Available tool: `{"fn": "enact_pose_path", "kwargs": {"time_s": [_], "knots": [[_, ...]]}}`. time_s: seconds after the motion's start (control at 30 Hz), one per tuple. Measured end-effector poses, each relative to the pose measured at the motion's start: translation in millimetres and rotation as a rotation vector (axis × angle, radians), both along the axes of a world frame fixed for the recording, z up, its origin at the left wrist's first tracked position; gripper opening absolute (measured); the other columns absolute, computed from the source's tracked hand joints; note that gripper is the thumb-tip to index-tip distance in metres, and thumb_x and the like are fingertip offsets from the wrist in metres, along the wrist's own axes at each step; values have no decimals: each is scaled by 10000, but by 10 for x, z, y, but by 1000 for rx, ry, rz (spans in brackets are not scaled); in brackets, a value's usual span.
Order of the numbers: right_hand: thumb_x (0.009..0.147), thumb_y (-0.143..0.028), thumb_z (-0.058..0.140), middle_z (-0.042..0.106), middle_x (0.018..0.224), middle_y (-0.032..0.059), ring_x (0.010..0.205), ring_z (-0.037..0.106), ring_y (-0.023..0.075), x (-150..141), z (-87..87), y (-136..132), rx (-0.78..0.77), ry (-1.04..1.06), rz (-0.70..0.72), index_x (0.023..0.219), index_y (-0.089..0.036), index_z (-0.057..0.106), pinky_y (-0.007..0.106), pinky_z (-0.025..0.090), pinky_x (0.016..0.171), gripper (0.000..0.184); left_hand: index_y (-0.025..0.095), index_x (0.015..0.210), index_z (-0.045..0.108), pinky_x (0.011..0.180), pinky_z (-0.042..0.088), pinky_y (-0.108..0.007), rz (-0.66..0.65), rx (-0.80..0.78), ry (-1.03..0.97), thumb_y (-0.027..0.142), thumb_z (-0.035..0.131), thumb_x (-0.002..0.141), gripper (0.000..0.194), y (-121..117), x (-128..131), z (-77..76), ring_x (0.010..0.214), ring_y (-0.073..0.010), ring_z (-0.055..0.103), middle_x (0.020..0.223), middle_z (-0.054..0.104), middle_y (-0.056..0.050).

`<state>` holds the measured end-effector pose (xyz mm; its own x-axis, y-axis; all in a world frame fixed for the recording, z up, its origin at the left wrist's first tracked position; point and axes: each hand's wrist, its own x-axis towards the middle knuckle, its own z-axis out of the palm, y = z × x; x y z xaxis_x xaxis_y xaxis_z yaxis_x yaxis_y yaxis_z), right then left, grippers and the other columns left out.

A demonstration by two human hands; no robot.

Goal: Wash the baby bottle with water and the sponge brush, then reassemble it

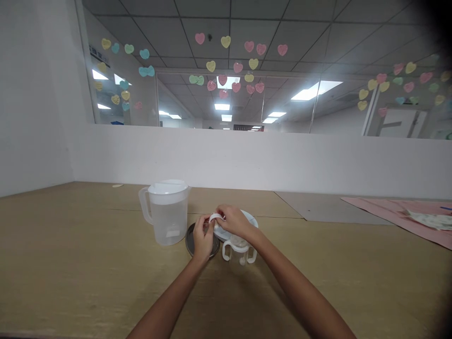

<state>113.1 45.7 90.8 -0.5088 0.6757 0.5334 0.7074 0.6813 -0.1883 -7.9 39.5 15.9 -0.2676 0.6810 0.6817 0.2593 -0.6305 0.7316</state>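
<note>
- From my end, the left hand had its fingertips pinched on a small white curved piece, with little gap between thumb and fingers.
- The right hand gripped the same piece from the other side; its far fingertips were partly hidden, so I could not tell how firmly they pressed.
- The piece sat between both hands, over the area where the dark round dish and the pale plate lay close together.
- The two-handled clear cup stood upright on the table, just in front of the plate, near the right wrist. I judged that a low sweep of that wrist could tip it.
- A slip of either pinch, I reckoned, could drop the piece onto the dish or plate, since it was small and smooth-looking.
- The lidded pitcher stood left of the dish; a wide leftward elbow or hand swing might have knocked it.
</note>
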Motion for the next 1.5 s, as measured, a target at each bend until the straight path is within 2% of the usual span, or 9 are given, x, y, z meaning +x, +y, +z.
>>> {"fn": "enact_pose_path", "kwargs": {"time_s": [0.27, 0.47, 0.57, 0.8, 0.93, 1.1, 1.27, 1.37, 1.5], "knots": [[721, -160, 477, 563, 724, 24, 642, 462, 126, -16, -18, -32, 2, -43, -7, 815, -157, 526, 223, 278, 565, 106, 185, 803, 558, 689, 407, -251, 134, 81, 141, 284, 448, 794, 148, -80, 3, 70, 731, -140, 509, 775, 538, -14], [779, -158, 440, 603, 774, 39, 677, 505, 122, -28, -63, 68, -27, 127, -18, 883, -150, 565, 220, 324, 627, 163, 179, 964, 554, 729, 432, -247, 41, -14, 25, 354, 467, 797, 258, -41, 7, 42, 823, -142, 533, 914, 566, -41], [780, -152, 448, 607, 824, 46, 722, 516, 126, -26, -87, 89, -2, 138, 15, 902, -152, 571, 221, 331, 655, 174, 166, 959, 558, 715, 443, -246, 53, -60, -23, 368, 471, 792, 276, 1, 0, 12, 802, -139, 540, 911, 571, -46], [774, -265, 504, 550, 671, 13, 610, 457, 107, 16, -35, 19, -9, 26, -38, 749, -154, 534, 211, 281, 562, 118, 184, 877, 563, 745, 420, -258, 107, 62, 141, 288, 424, 824, 182, -39, -6, 43, 814, -139, 519, 857, 550, -28], [758, -266, 521, 535, 648, 4, 576, 435, 101, -3, 15, -56, 1, -28, -32, 765, -158, 522, 211, 252, 530, 108, 176, 812, 537, 734, 403, -266, 174, 127, 161, 249, 429, 817, 131, -107, 1, 84, 791, -144, 505, 804, 533, -20], [750, -270, 538, 555, 659, 7, 591, 459, 108, -7, 29, -61, -22, -8, -50, 818, -162, 541, 213, 269, 532, 128, 177, 837, 539, 728, 403, -262, 132, 120, 158, 270, 427, 819, 146, -99, -3, 76, 780, -141, 505, 813, 533, -21], [801, -408, 477, 602, 797, 14, 653, 519, 104, 103, 72, 15, -225, 142, 82, 927, -193, 575, 213, 373, 579, 268, 173, 907, 556, 737, 426, -247, 12, 25, -50, 362, 455, 799, 241, -39, 14, 42, 810, -140, 539, 874, 575, -37], [832, -420, 416, 606, 898, 33, 673, 541, 102, 163, 96, 53, -390, 250, 162, 948, -193, 590, 201, 417, 531, 309, 171, 951, 555, 701, 449, -242, -111, -58, -238, 391, 499, 755, 300, -28, 38, 63, 787, -142, 571, 893, 608, -40], [777, -378, 524, 625, 805, 42, 662, 570, 110, 172, 123, 70, -710, 336, 306, 936, -151, 599, 202, 472, 524, 287, 168, 1001, 549, 712, 463, -246, -204, -81, -316, 324, 534, 707, 333, -49, 67, 90, 859, -164, 583, 965, 618, -48]]}}
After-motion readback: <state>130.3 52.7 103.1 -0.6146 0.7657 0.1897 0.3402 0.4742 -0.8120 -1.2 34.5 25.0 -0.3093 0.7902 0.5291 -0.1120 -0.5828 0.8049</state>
